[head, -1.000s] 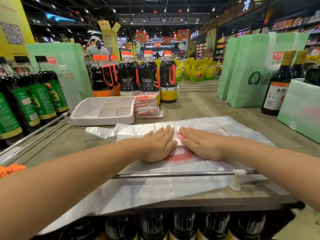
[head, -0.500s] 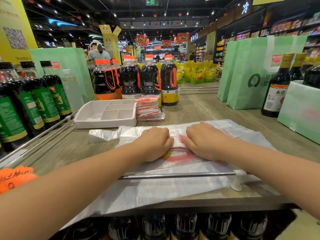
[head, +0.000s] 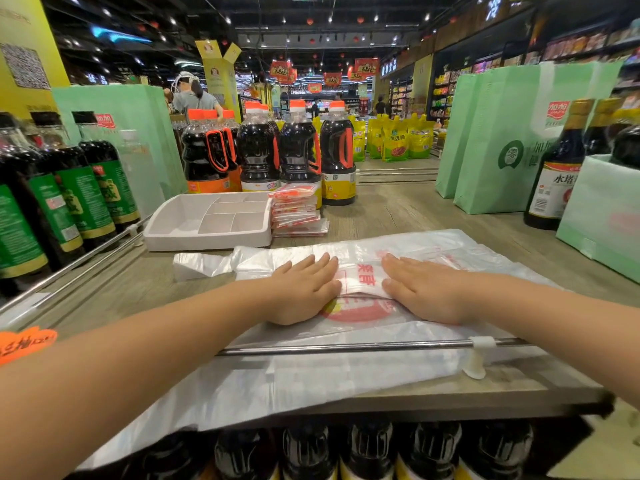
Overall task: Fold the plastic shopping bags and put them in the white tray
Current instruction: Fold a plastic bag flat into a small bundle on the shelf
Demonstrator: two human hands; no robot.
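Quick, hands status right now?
Left hand: open, flat on the plastic bag.
Right hand: open, flat on the same bag.

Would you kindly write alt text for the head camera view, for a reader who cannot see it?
Left hand and right hand press flat, fingers straight, on a white plastic shopping bag spread over a wooden counter. Behind it sit a white tray and a stack of folded bags, with dark sauce bottles beyond.

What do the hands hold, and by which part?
Nothing is gripped. The left hand and the right hand lie flat, fingers straight, and press on the folded middle of the bag.
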